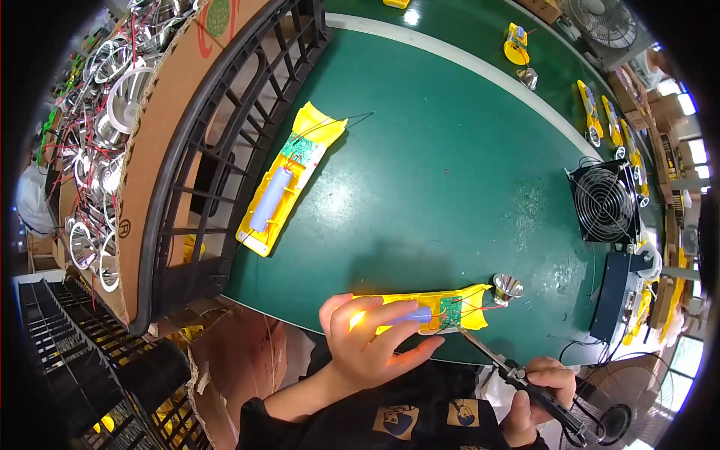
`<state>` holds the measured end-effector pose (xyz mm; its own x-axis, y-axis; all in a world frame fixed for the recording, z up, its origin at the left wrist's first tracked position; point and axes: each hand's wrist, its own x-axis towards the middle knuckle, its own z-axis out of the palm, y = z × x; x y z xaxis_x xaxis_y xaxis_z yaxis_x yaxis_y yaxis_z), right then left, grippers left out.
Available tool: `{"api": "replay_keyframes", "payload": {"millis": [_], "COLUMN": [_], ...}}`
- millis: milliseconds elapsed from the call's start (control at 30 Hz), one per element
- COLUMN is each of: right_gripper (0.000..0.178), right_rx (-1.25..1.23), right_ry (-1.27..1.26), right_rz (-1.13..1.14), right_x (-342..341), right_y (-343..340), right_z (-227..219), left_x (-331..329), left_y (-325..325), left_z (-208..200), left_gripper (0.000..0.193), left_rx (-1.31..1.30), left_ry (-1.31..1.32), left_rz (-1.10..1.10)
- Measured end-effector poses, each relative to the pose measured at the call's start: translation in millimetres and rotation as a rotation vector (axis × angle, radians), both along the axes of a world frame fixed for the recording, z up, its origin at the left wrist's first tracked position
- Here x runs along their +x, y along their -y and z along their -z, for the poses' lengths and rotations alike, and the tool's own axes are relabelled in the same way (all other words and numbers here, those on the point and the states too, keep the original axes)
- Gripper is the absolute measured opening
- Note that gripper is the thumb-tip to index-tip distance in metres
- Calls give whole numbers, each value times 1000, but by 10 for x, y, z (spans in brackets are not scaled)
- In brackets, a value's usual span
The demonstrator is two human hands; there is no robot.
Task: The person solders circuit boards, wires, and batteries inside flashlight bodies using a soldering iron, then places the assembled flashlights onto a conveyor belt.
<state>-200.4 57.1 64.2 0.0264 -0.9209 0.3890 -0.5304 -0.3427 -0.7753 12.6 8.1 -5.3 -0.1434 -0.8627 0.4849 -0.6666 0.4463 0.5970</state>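
Near the table's front edge, my left hand is closed around the left part of a yellow plastic lamp housing. A blue cylindrical battery and a small green circuit board lie inside it, with thin wires about them. My fingers hide the housing's left end, and a bright orange glow shows between them. In my right hand is a soldering iron, its tip at the lower edge of the board; whether it touches cannot be told. A shiny reflector cup with red wire stands beside the housing's right end.
Another yellow housing with battery and board lies beside a black plastic crate. A carton holds several reflectors at the left. At right stand a black fan and a dark box-shaped unit. More yellow housings lie beyond the pale strip.
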Motion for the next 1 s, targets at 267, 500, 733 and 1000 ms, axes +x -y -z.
{"api": "replay_keyframes", "payload": {"millis": [267,500,733,1000], "right_gripper": [27,25,24,24], "right_rx": [5,9,44,55], "right_ry": [-3,-55,-44,-80], "right_rz": [15,84,112,88], "right_x": [28,43,73,83], "right_y": [14,-6,-1,24], "right_z": [2,-6,-56,-83], "left_x": [1,-6,-10,-10], "left_y": [-7,4,-2,-2], "left_z": [38,57,70,74], "left_gripper": [42,41,42,42], "left_rx": [-29,-61,-54,-52], "left_ry": [2,-10,-46,-54], "left_rz": [-2,-19,-27,-26]}}
